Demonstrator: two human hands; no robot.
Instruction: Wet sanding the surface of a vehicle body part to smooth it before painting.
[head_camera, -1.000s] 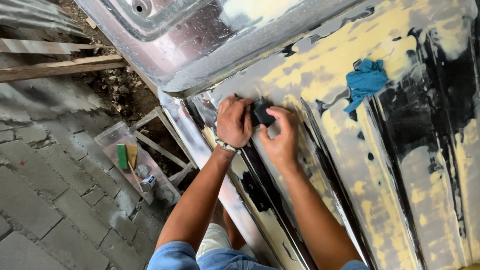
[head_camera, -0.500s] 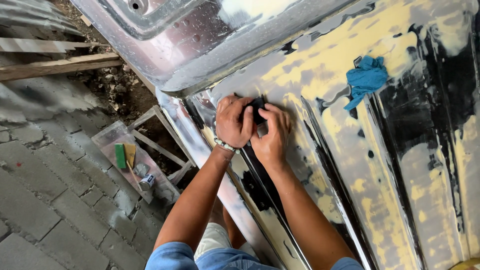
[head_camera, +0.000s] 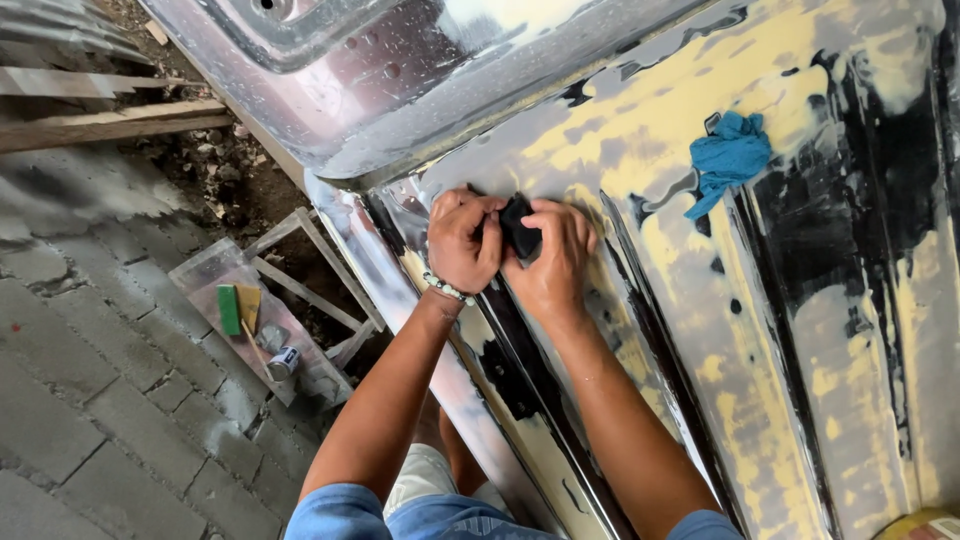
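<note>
A large car body panel (head_camera: 800, 330) fills the space under and to the right of the hands, its surface patched with yellow filler over black paint and bare shiny metal, with raised ribs running away from the hands toward the lower right. Above the hands lies a second, glossy silver panel (head_camera: 400, 80) with a rounded edge. To the left of the hands, well below the panel, spreads a floor of grey paving bricks (head_camera: 90, 400), and beyond it, up and left of the hands, two wooden planks (head_camera: 110, 120) rest on rough ground. Lower left of the left hand stands a small wooden stool frame (head_camera: 310, 280) with a clear plastic sheet (head_camera: 250, 320) beside it; on the sheet lie a green and yellow spreader (head_camera: 238, 308) and a small metal can (head_camera: 284, 362). To the upper right of the right hand, well apart from it, a crumpled blue rag (head_camera: 730, 160) sits on the panel. The left hand (head_camera: 462, 240), with a beaded bracelet (head_camera: 448, 290) at the wrist, and the right hand (head_camera: 555, 262) are pressed close side by side on the panel. Both curl their fingers over a small black sanding block (head_camera: 518, 225), which lies between them against a rib of the panel, mostly covered by the fingers.
</note>
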